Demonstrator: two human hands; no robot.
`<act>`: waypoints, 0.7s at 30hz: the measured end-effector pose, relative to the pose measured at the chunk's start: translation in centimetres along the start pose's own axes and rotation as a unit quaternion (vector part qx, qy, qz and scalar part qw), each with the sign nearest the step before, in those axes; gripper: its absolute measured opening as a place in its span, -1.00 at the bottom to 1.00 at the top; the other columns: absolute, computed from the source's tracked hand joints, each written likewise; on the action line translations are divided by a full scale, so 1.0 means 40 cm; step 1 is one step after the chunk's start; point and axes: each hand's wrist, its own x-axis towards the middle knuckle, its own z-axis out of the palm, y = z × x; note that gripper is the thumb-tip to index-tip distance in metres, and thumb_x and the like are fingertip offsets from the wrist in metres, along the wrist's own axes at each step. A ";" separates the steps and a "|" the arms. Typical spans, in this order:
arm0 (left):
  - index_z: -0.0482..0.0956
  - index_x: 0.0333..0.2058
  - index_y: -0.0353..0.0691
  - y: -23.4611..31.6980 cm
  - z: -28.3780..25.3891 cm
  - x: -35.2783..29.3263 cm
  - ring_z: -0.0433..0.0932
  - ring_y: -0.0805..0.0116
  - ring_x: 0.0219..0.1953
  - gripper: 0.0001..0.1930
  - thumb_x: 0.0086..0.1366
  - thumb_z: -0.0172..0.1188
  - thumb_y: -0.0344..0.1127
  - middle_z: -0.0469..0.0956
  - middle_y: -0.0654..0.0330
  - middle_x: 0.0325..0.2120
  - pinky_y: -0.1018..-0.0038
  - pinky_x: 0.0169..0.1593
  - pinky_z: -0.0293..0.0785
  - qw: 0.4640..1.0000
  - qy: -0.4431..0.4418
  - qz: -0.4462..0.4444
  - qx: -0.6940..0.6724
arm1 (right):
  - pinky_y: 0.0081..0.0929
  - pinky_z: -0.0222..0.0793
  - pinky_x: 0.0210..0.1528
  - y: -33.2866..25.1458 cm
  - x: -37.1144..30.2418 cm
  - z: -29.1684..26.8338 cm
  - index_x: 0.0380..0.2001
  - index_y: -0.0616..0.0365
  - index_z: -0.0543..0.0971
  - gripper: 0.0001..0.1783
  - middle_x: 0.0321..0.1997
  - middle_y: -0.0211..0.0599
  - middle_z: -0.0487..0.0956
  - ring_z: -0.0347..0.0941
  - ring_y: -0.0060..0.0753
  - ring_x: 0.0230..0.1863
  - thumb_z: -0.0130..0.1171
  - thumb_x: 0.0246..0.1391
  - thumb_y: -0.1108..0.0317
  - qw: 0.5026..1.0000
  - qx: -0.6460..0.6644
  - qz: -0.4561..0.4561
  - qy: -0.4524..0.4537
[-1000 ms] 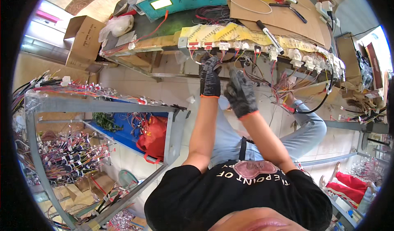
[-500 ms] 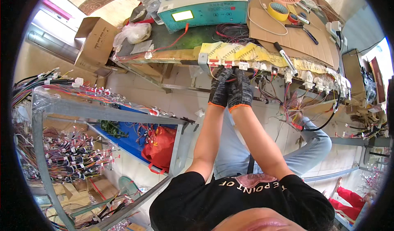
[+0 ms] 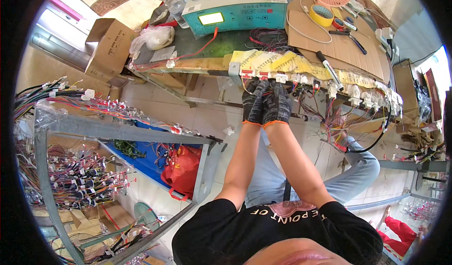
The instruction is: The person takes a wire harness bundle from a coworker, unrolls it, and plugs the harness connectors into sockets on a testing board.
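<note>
My left hand [image 3: 253, 104] and my right hand [image 3: 277, 103] wear dark grey knit gloves with orange cuffs. They meet side by side just below the bench's front edge, with fingers curled in together. Whatever they pinch is hidden by the gloves. Right above the fingertips, red and white connector sockets [image 3: 263, 75] are fixed along the edge. A white connector [image 3: 281, 78] sits just beyond my right fingertips. Further right, more white connectors [image 3: 354, 94] with loose wires [image 3: 336, 126] hang from the same edge, over yellow tape [image 3: 268, 62].
A teal test box [image 3: 235, 18] with a lit screen stands on the bench. Cardboard [image 3: 301, 34] there bears a marker [image 3: 329, 69], tape rolls [image 3: 321, 15] and pliers [image 3: 354, 42]. A metal rack frame [image 3: 117, 126] with wire bundles stands left, near a red bag [image 3: 182, 168].
The view has shifted slightly. Both gloved hands stay together below the connectors, with only a small change in how the fingers lie.
</note>
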 end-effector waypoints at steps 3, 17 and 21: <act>0.39 -0.26 -0.22 0.001 -0.007 0.002 0.46 0.37 -0.33 -0.81 0.11 0.03 -0.52 0.48 0.19 -0.37 0.48 -0.24 0.43 1.000 0.010 0.004 0.004 | -0.53 0.38 -0.40 -0.001 -0.018 0.020 -0.39 0.28 0.45 -0.89 -0.38 -0.24 0.50 0.42 -0.41 -0.40 0.04 -0.03 0.47 1.000 0.004 -0.003 0.031; 0.45 -0.32 -0.23 -0.007 -0.013 -0.003 0.46 0.42 -0.39 -0.85 0.08 0.07 -0.52 0.49 0.23 -0.44 0.51 -0.27 0.43 0.998 0.054 0.017 0.021 | -0.49 0.40 -0.39 -0.009 -0.018 0.019 -0.37 0.29 0.43 -0.86 -0.38 -0.20 0.49 0.43 -0.37 -0.39 0.06 -0.05 0.47 0.998 0.045 0.019 0.040; 0.50 -0.41 -0.25 0.010 0.011 -0.017 0.45 0.48 -0.53 -0.91 0.05 0.13 -0.50 0.50 0.25 -0.53 0.59 -0.48 0.40 0.999 0.037 0.014 -0.025 | -0.48 0.41 -0.37 -0.016 -0.022 0.024 -0.37 0.26 0.44 -0.86 -0.38 -0.20 0.49 0.43 -0.33 -0.39 0.05 -0.03 0.43 0.996 0.064 0.048 0.034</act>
